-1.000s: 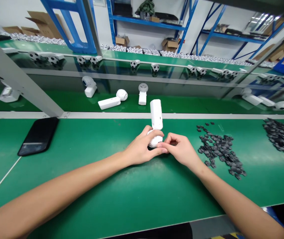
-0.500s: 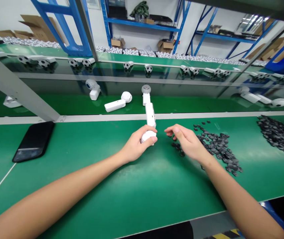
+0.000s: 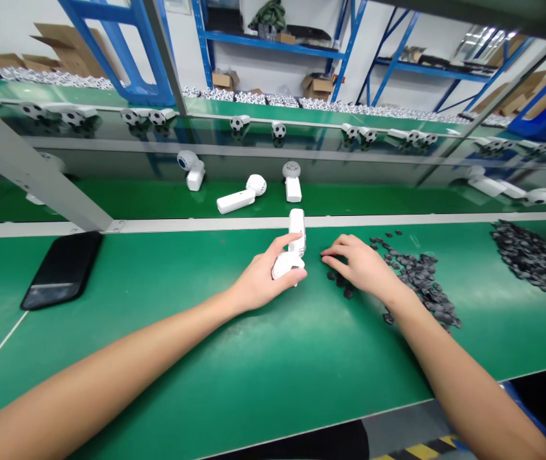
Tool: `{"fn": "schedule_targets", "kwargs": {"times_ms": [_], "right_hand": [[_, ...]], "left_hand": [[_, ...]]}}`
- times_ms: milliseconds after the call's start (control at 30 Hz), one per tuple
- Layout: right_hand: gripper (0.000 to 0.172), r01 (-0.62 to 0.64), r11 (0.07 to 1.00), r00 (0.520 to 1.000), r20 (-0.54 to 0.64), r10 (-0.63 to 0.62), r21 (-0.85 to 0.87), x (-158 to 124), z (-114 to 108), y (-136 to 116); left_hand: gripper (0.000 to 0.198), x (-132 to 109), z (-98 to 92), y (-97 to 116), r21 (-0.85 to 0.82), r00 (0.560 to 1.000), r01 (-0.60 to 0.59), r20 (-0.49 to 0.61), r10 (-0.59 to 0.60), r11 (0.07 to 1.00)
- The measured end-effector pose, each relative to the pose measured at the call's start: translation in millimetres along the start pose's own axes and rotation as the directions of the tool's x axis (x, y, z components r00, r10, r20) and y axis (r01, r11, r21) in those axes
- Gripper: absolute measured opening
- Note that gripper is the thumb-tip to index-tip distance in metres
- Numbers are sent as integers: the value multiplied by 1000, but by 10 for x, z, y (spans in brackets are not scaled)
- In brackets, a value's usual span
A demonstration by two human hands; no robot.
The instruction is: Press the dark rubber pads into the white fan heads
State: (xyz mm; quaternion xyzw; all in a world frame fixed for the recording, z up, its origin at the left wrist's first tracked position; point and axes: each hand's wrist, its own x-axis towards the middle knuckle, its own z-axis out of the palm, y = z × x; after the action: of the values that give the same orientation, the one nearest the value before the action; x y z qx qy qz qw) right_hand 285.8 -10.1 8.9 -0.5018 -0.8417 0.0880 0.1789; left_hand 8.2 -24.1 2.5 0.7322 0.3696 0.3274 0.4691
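My left hand [image 3: 265,275] is wrapped round the round head of a white handheld device [image 3: 296,225], whose oblong handle points away from me. To its right, my right hand [image 3: 361,265] hovers over the green table with thumb and fingertips near each other; anything between them is too small to make out. A few black pieces [image 3: 348,292] lie just under that hand. Beyond its wrist spreads a larger pile of small black parts [image 3: 421,278].
Another black pile [image 3: 529,255] lies far right, a dark phone-like object [image 3: 62,268] at left. Behind the white rail [image 3: 205,223], white devices [image 3: 235,201] lie on a green belt. A slanted metal post [image 3: 37,166] stands at left.
The device in my left hand has moved slightly, its handle now tilted less. The fingers of my right hand have drawn together. White devices on the belt have shifted right.
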Motion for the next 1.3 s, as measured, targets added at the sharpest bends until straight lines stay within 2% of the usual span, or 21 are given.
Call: {"fn": "schedule_targets", "kwargs": {"times_ms": [100, 167, 200, 267, 333, 367, 500, 667, 767, 933, 1067, 1233, 1300], "right_hand": [[22, -19, 997, 997, -69, 24, 77, 10, -13, -72], [21, -90, 969, 992, -70, 109, 230, 3, -14, -134], [21, -142, 929, 986, -35, 163, 341, -4, -12, -169], [22, -238, 802, 969, 79, 234, 548, -22, -7, -251], [25, -281, 699, 959, 168, 228, 658, -41, -10, -342], [27, -281, 680, 960, 188, 209, 677, -50, -16, -387], [31, -310, 633, 951, 238, 198, 710, -76, -45, -521], [28, -359, 557, 932, 253, 260, 749, -76, 21, -577], [27, -346, 545, 936, 239, 260, 764, -73, 75, -610], [30, -357, 597, 929, 206, 308, 719, -71, 135, -638], [33, -386, 592, 919, 239, 313, 708, -76, 242, -570], [31, -311, 707, 944, 118, 309, 635, -116, 362, -490], [30, -300, 720, 949, 123, 289, 626, -128, 380, -470]], "left_hand": [[106, -15, 42, -14, 77, 998, -48, -23, 50, 996], [112, -5, 52, -31, 89, 997, -64, -43, 68, 994], [107, 5, 51, -40, 98, 995, -83, -53, 89, 992], [83, 27, 43, -56, 135, 986, -135, -80, 146, 982], [58, 42, 35, -63, 178, 977, -168, -98, 187, 970], [51, 46, 33, -65, 185, 977, -168, -96, 188, 968], [52, 37, 43, -62, 135, 988, -133, -60, 142, 982], [51, 6, 48, -41, 149, 979, -195, -30, 201, 969], [50, -4, 49, -23, 150, 979, -202, 11, 203, 968], [52, -10, 77, -16, 168, 985, -171, 38, 167, 971], [51, -21, 65, -23, 176, 981, -189, 85, 177, 966], [57, -24, 18, -24, 215, 974, -204, 143, 176, 955], [59, -25, 13, -20, 222, 974, -201, 147, 171, 954]]}}
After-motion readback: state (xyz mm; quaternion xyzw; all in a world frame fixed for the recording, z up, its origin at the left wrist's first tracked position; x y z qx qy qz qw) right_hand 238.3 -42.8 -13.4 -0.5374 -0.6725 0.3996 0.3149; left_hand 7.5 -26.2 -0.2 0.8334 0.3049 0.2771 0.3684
